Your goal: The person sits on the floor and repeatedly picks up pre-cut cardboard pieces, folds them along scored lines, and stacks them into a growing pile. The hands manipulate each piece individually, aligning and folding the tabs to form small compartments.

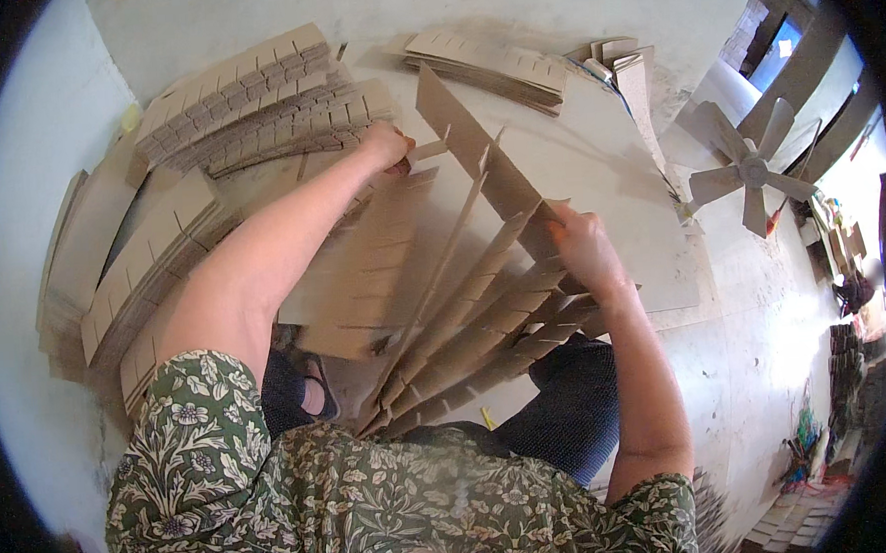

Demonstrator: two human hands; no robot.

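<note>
My left hand (386, 147) is stretched forward with its fingers closed on the far end of a slotted cardboard strip (371, 270), which hangs toward me and is slightly blurred. Beside it are stacked slotted strips. To the right, my right hand (587, 251) grips a cardboard divider, partly assembled from a long upright strip (471, 140) and several slotted cross strips (495, 309) fanning toward my lap. The fingers of this hand partly hide behind the cardboard. Where the cross strips meet the long one is partly covered.
Tall stacks of slotted cardboard strips (238, 92) stand at the back left, with more piles (151, 257) along the left. Another flat stack (487, 64) lies at the far side of the pale table (630, 217). A fan (753, 170) stands at the right.
</note>
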